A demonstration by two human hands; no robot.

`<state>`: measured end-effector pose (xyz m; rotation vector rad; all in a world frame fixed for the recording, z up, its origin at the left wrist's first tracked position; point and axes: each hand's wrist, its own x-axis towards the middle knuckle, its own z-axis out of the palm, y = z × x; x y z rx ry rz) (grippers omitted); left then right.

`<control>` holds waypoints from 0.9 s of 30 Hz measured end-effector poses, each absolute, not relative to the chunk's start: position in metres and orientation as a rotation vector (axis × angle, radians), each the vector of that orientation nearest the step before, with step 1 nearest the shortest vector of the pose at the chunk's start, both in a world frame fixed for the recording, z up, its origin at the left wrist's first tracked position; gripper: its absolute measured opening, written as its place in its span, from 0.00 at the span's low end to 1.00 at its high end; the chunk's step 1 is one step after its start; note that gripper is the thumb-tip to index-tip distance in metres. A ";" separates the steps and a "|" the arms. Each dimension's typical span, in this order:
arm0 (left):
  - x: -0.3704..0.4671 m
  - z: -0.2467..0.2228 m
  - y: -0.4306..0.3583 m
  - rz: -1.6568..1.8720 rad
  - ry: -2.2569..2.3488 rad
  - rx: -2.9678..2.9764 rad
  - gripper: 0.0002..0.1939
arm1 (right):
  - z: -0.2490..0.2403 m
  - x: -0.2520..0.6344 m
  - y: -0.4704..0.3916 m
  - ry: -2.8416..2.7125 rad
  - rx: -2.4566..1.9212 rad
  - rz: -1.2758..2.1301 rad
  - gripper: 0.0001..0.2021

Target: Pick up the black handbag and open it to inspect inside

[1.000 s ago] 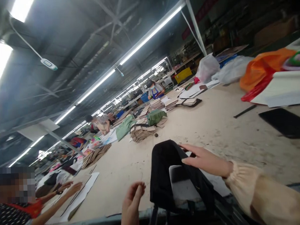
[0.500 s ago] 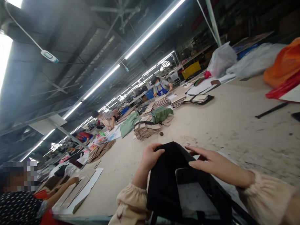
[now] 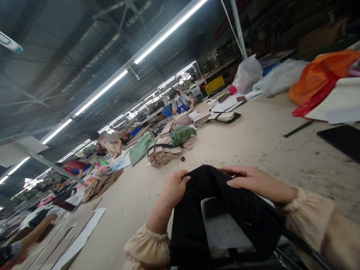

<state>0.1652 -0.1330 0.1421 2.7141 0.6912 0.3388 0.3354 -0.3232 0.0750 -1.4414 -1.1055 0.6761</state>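
I see a black bag (image 3: 212, 212) near me with a pale grey panel (image 3: 223, 228) showing inside it. My sleeves are cream (image 3: 145, 252). The table (image 3: 257, 144) is dusty beige. Far right sit an orange bag (image 3: 322, 73), a red one beneath (image 3: 311, 103) and white sheets (image 3: 341, 103). Farther off lie green cloth (image 3: 181, 135) and brown card stacks (image 3: 161, 155).

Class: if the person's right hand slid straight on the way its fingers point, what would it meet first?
Probably the left hand, gripping the same black fabric bag; the right hand points leftward across it, though depth is unclear.
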 end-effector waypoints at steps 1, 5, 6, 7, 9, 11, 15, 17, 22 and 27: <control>0.166 0.143 -0.133 0.313 0.673 2.761 0.09 | 0.076 0.335 -0.323 -1.105 -1.447 0.676 0.24; 0.178 0.147 -0.135 0.292 0.638 2.928 0.12 | 0.078 0.334 -0.325 -1.085 -1.432 0.757 0.24; 0.183 0.148 -0.136 0.291 0.628 2.968 0.14 | 0.079 0.333 -0.325 -1.085 -1.426 0.774 0.24; 0.188 0.149 -0.138 0.276 0.624 3.011 0.15 | 0.080 0.333 -0.326 -1.081 -1.424 0.778 0.24; 0.197 0.150 -0.141 0.216 0.606 3.099 0.12 | 0.083 0.333 -0.327 -1.079 -1.436 0.762 0.25; 0.204 0.150 -0.143 0.169 0.583 3.134 0.13 | 0.085 0.333 -0.329 -1.077 -1.447 0.762 0.25; 0.205 0.150 -0.140 0.186 0.494 2.997 0.16 | 0.086 0.334 -0.330 -1.058 -1.435 0.814 0.25; 0.202 0.150 -0.136 0.208 0.460 2.908 0.16 | 0.085 0.334 -0.330 -1.050 -1.436 0.819 0.25; 0.196 0.149 -0.125 0.174 0.413 2.703 0.17 | 0.085 0.332 -0.329 -1.016 -1.507 0.779 0.25; 0.181 0.141 -0.116 0.238 0.530 2.017 0.24 | 0.089 0.328 -0.328 -1.012 -1.505 0.775 0.24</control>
